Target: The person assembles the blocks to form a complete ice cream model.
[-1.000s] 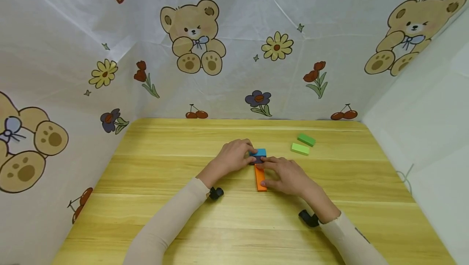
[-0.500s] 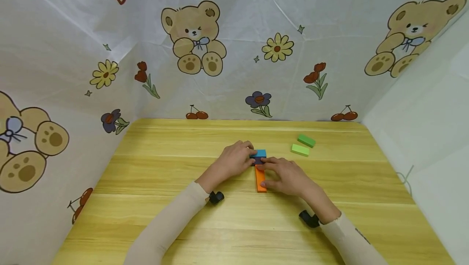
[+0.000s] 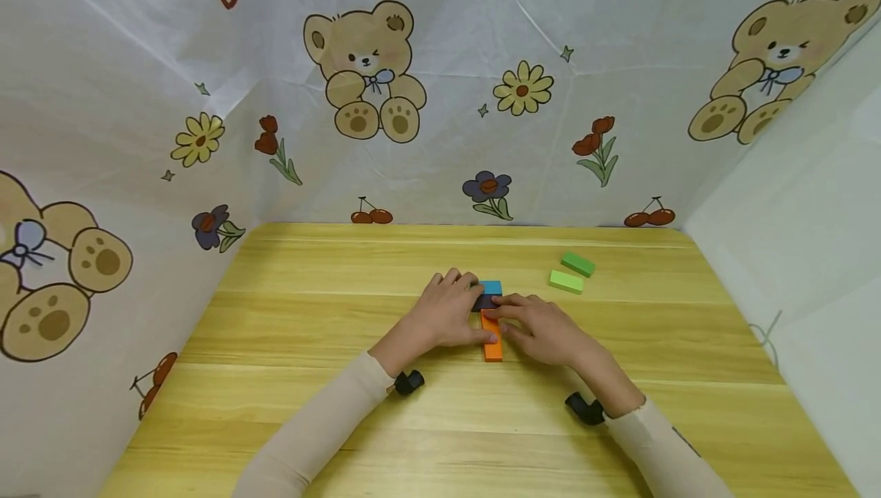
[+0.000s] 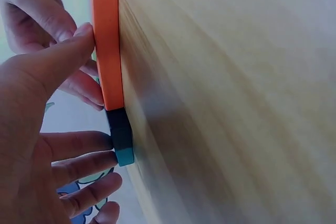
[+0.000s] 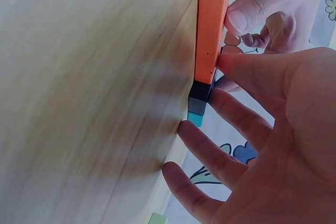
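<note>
An orange block (image 3: 492, 350) lies lengthwise on the wooden table, its far end against a black block (image 3: 486, 302). Behind the black one is a blue block (image 3: 491, 287). My left hand (image 3: 443, 314) lies spread over the left side: its thumb touches the orange block (image 4: 106, 45), and its fingers reach the black and blue blocks (image 4: 125, 157). From the right, my right hand (image 3: 547, 330) touches the orange block (image 5: 211, 30) near its far end and the black block (image 5: 201, 90). Its other fingers are extended beside the row. Parts of the blocks are hidden under the fingers.
A light green block (image 3: 567, 281) and a darker green block (image 3: 578, 264) lie to the right, behind my right hand. A white cloth printed with bears and flowers (image 3: 440, 177) rises at the table's back edge, and a plain white wall (image 3: 798, 215) stands on the right.
My left thumb has moved from the black block toward me onto the orange block, and the left fingers have spread wider. The right hand and the blocks look almost unmoved.
</note>
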Tool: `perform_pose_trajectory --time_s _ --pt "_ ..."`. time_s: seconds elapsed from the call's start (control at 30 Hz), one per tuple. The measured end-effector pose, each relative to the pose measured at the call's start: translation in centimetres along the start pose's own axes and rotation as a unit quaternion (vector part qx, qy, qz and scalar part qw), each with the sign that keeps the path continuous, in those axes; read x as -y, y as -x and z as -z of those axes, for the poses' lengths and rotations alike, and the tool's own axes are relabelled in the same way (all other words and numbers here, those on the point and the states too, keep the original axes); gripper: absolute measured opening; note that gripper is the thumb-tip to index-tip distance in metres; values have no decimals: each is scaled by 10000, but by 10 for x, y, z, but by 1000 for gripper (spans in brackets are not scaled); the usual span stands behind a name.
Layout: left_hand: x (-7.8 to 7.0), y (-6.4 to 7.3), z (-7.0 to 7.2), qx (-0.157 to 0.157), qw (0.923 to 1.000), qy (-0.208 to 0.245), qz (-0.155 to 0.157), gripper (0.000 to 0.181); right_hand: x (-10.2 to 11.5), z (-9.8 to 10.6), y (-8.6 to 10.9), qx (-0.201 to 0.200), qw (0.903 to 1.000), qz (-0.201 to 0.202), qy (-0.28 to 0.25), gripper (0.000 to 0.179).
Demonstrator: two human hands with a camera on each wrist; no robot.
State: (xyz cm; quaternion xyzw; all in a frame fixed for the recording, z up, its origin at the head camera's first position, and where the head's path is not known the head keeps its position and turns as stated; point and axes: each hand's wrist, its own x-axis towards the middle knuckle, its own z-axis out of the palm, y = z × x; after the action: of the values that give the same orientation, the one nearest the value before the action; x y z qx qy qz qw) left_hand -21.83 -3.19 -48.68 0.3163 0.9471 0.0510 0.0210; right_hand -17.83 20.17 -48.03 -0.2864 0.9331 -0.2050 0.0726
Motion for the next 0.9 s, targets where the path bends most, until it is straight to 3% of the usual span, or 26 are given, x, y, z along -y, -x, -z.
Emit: perform_pose_trajectory --time_s 0.3,0.5,0.6,0.77,0.9 --pt "2 -1 1 62 9999 139 61 102 -1 -1 1 -82 9999 116 -24 41" --pt "1 -2 3 120 9997 193 86 100 -5 -2 1 -17 9983 50 -589 40" --pt "1 -3 3 174 9996 186 123 100 -9 -1 4 -273 9983 -15 -520 40" --pt "0 -3 4 190 9996 187 133 98 -24 11 11 -965 9931 -522 406 40" --pt "-1 -2 6 221 9995 179 112 97 -45 28 17 -1159 9864 -1107 351 38"
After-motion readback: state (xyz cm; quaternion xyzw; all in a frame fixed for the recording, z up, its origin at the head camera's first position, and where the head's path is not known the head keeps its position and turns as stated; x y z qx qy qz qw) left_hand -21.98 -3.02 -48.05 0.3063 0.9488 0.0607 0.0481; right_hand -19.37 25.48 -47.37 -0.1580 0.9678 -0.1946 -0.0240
